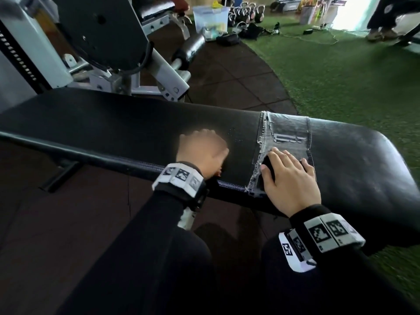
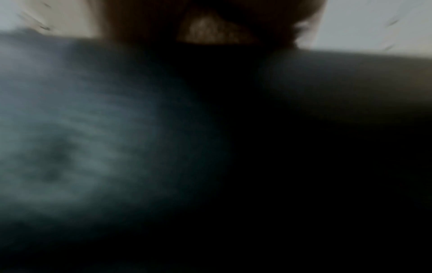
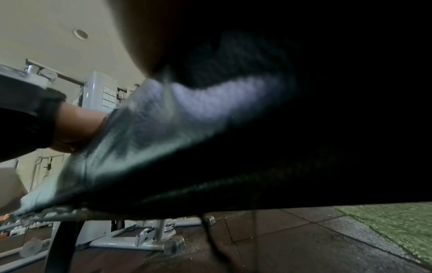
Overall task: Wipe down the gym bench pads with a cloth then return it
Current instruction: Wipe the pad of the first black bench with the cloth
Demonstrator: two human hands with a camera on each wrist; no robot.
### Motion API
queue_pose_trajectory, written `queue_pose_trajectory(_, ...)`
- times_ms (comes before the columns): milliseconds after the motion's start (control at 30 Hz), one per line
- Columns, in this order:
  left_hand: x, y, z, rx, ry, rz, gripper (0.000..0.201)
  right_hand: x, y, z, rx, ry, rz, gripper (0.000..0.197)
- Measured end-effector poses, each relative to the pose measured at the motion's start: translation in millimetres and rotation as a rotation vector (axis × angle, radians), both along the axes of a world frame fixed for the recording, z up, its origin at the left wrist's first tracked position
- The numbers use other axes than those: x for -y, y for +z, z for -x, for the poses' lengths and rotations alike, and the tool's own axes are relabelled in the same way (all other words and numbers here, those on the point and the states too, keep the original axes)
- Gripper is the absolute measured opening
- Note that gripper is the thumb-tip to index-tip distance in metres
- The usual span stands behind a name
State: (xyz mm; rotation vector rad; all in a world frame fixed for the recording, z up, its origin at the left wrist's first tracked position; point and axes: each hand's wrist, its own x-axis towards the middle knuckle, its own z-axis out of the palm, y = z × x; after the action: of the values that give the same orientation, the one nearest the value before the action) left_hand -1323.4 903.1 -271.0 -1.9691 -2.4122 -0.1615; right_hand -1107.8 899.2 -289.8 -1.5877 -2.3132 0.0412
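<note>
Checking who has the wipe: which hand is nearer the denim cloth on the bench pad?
Right. The right hand rests flat on the denim cloth; the left hand sits on the bare bench pad, apart from it.

Dark rubber floor tiles [image 1: 227,71] are bordered by green turf [image 1: 341,76]; kettlebells [image 1: 246,13] are lined up beyond.

1. The left hand [image 1: 202,151] is blurry, so its fingers can't be made out.
2. The right hand [image 1: 288,178] covers part of the cloth [image 1: 286,135].
3. The left wrist view is dark and smeared.
</note>
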Motion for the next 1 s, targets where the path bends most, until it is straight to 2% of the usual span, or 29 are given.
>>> queue_pose_trajectory(100, 21.0, -11.4, -18.3, 0.039, -0.172, -0.098, 0.066, -0.1, -0.3, -1.6, -0.009, -0.004, 0.008, 0.043)
queue_pose_trajectory(200, 53.2, -16.3, -0.9, 0.076, -0.308, -0.245, 0.061, 0.6, -0.1, -2.1, -0.017, 0.003, 0.011, 0.042)
queue_pose_trajectory(267, 67.8, -16.6, 22.8, 0.063, -0.31, -0.269, 0.06, 0.9, 0.4, -1.7, -0.018, 0.003, 0.008, 0.042)
queue_pose_trajectory(367, 69.7, -12.6, 66.5, 0.102, -0.119, -0.285, 0.062, 1.7, 0.8, -0.9, -0.02, 0.0, -0.01, 0.041)
queue_pose_trajectory(467, 51.0, -4.1, 104.4, 0.251, 0.103, -0.283, 0.054, 2.0, 0.8, -0.4, -0.016, 0.002, -0.01, 0.04)
queue_pose_trajectory(533, 31.5, 0.2, 112.5, 0.256, 0.221, -0.17, 0.05, 1.8, 0.7, -0.7, -0.006, 0.001, -0.008, 0.04)
queue_pose_trajectory(633, 0.5, 4.1, 93.5, 0.149, 0.287, 0.009, 0.06, 1.5, 1.6, -0.9, -0.006, -0.003, -0.008, 0.038)
queue_pose_trajectory(767, -14.4, 0.8, 21.4, 0.07, 0.041, -0.036, 0.056, 1.1, 2.1, -1.6, -0.013, -0.004, -0.003, 0.036)
queue_pose_trajectory(867, 5.3, -11.5, -30.1, 0.092, -0.182, -0.08, 0.065, 0.1, 2.0, -1.7, -0.021, -0.01, -0.004, 0.037)
queue_pose_trajectory(933, 24.7, -16.4, -33.5, 0.111, -0.281, -0.143, 0.068, -0.1, 1.7, -2.0, -0.027, -0.007, -0.002, 0.038)
queue_pose_trajectory(1000, 41.1, -16.6, -14.4, 0.153, -0.353, -0.235, 0.067, -0.1, 1.4, -2.5, -0.033, -0.001, 0.004, 0.04)
